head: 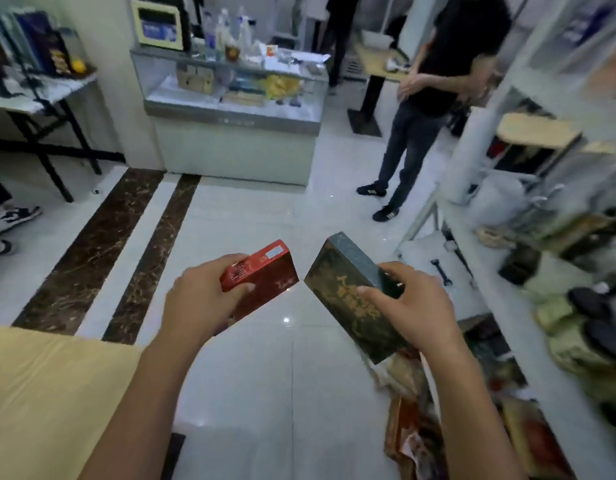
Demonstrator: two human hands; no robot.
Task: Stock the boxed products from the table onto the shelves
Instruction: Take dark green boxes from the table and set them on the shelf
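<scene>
My left hand [199, 299] grips a red box [265, 275] with a white label on its top end, held over the white floor. Just right of it, my right hand [410, 306] holds a dark green box [341, 292] with gold lettering, tilted with one corner up. The two boxes nearly touch at their near corners. The tan table [50, 393] lies at the lower left under my left forearm. The white shelves [500, 278] run along the right side, blurred, with packaged goods on them.
A person in a black shirt and jeans [434, 98] stands ahead on the right by the shelf end. A glass display counter [233, 98] stands ahead in the middle. A folding table [39, 95] is at the far left, with someone's shoes [12, 216] beside it. Boxes [414, 410] lie at the shelf's foot.
</scene>
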